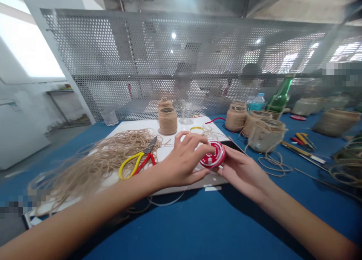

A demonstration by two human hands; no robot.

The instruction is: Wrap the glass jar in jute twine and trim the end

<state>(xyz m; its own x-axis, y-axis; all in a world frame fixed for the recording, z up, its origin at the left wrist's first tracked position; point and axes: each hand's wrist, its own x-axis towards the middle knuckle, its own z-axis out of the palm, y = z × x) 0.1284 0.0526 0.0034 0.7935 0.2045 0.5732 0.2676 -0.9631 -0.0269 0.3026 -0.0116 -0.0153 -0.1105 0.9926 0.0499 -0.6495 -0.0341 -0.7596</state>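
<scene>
Both hands meet at a round red disc [212,160] with white lettering, held above the near edge of the white board [162,186]. Whether it is a jar lid or a tape roll I cannot tell. My left hand [188,158] grips it from the left, index finger across its face and thumb at its lower edge. From the right and below, my right hand [241,169] holds its rim with curled fingers, partly hidden. Left of my hands lie scissors [141,160] with yellow and red handles, blades apart, beside a tangle of jute twine [107,158].
Behind my hands stand a twine-wrapped jar [167,122] and a clear glass jar [187,113]. To the right are more wrapped jars [267,135], a green bottle [281,96], pliers [305,141] and a utility knife [304,153]. A perforated metal screen [155,63] rises at the back.
</scene>
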